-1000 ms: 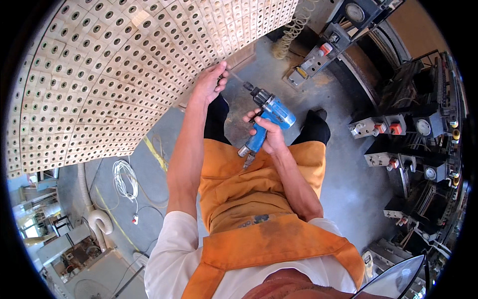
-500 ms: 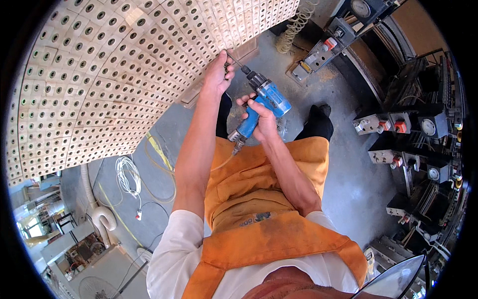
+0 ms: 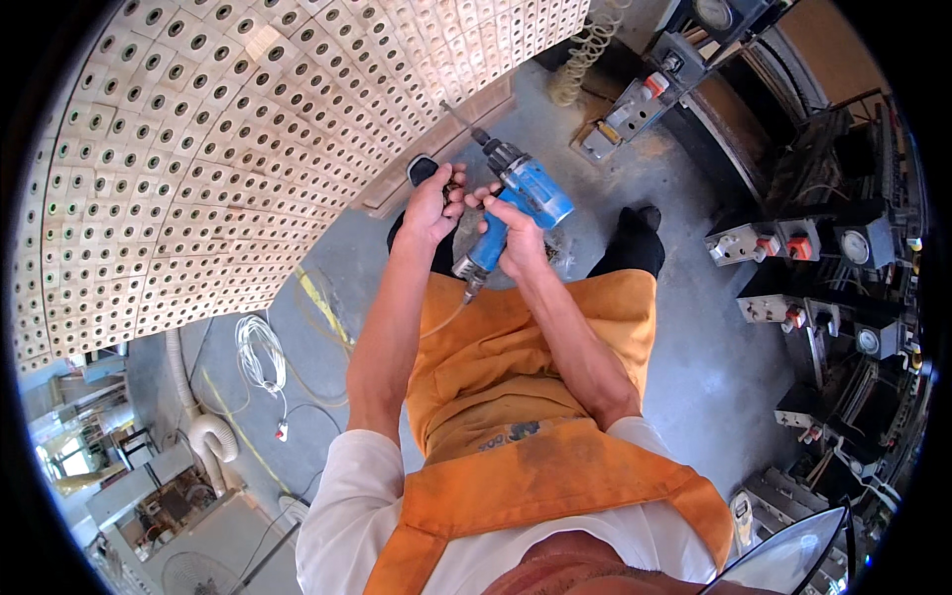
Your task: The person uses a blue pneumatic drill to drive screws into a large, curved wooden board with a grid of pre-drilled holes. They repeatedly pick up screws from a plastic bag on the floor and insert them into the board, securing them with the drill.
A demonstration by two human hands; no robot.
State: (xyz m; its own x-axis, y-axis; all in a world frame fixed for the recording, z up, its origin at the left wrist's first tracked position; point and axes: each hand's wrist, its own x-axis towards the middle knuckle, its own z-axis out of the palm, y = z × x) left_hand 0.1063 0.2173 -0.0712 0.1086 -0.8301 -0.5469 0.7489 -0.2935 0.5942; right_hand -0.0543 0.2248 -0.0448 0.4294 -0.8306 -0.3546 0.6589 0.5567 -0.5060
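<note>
Hands meet in the middle of the head view, just under the big board. Your right hand [image 3: 516, 243] is wrapped tight around the handle of the blue drill [image 3: 526, 198]. The drill sits a little above your hand and leans up and to the left. Its thin bit [image 3: 458, 119] points at the lower edge of the wood board [image 3: 228, 169], and the tip looks very near it. You cannot tell if it touches.

Your left hand [image 3: 431, 208] is just beside the drill, on its left. Its fingers are curled in, close to the dark front end of the drill. It seems to pinch something small, but that is too tiny to make out.

The board fills the top left. It is pale and full of round holes in rows. Your orange apron [image 3: 516, 397] hangs below your arms. Your two black shoes [image 3: 630, 243] stand on the grey floor [image 3: 694, 367]. A white cord [image 3: 260, 352] lies coiled on the floor to your left. Grey machines [image 3: 823, 258] with dials stand on your right.
</note>
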